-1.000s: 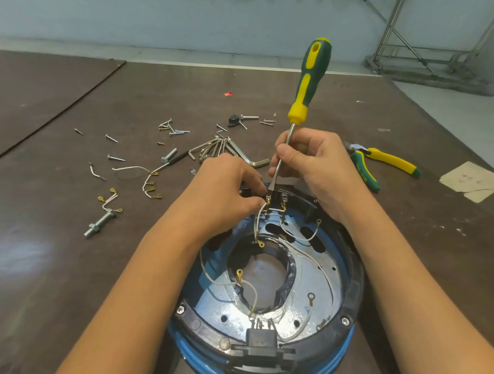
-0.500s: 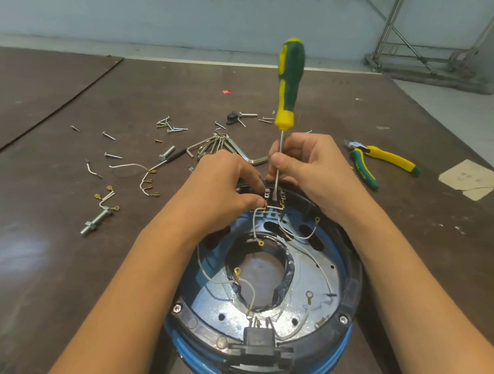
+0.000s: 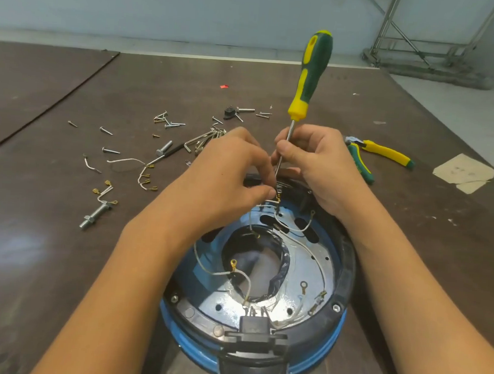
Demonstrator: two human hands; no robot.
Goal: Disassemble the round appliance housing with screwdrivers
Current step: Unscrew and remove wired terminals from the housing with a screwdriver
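Pliers (image 3: pixel 384 152), paper scrap (image 3: pixel 463 172), perhaps hex keys (image 3: pixel 205 139), on table (image 3: pixel 62 262).

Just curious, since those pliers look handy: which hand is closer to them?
Right. The right hand, pinching the screwdriver shaft, is just beside the pliers; the left hand, pinching a wire terminal on the housing, lies farther, beyond that shaft.

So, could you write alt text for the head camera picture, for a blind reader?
A right hand grips a green-and-yellow screwdriver by its shaft, tip down at the far edge of an open round blue housing; the left hand pinches a wire beside it.
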